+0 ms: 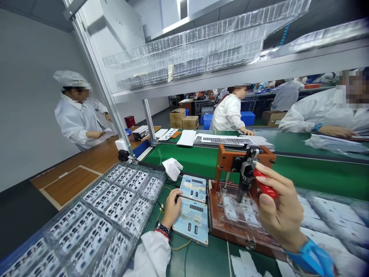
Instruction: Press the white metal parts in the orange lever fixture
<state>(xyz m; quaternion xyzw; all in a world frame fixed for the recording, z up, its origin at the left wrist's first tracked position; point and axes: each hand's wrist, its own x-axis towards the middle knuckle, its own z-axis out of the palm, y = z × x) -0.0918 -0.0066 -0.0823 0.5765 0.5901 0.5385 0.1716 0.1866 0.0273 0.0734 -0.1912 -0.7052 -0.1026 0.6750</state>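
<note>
My right hand (281,207) is wrapped round the red handle (265,184) of a toggle clamp (247,169). The clamp is mounted on an orange-brown press fixture (223,157), its black plunger pointing down onto a clear plate (238,209) with white pieces under it. My left hand (172,207) rests at the left edge of two pale blue tester boxes, fingers bent but not gripping anything visible. Its fingertips touch the upper tester box (197,187), near the lower tester box (191,221). Both have dark digit displays with no readable figures.
Clear trays of printed white plates (98,215) fill the left side. A crumpled white tissue (172,168) lies behind the testers. Bagged white parts (331,215) sit at right, loose white pieces (245,265) at front. A shelf (201,82) hangs overhead; co-workers are across the green belt (198,156).
</note>
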